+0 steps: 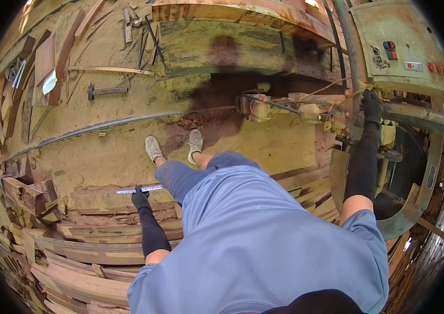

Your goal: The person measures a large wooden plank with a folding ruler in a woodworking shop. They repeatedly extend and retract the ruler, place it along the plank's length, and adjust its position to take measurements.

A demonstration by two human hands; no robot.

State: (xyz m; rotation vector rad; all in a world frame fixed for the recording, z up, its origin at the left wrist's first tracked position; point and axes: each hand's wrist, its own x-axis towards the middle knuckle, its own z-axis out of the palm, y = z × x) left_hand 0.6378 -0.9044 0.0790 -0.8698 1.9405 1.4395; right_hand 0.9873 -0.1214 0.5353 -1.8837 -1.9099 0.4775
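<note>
My left hand (140, 200), in a black glove and sleeve, hangs at my side and grips a metal ruler (139, 189) that points out to both sides. My right hand (371, 106), gloved too, reaches up and holds a grey vertical pipe or lever (354, 63) on a large saw machine. I stand in pale shoes (174, 146) on sawdust-covered ground, wearing a blue shirt and blue trousers.
A long band-saw blade (127, 121) curves across the floor to the machine's guide (256, 104). A control box with red buttons (410, 49) sits upper right. Stacked wooden offcuts (75, 251) lie left and below. A hammer (106, 91) lies on the sawdust.
</note>
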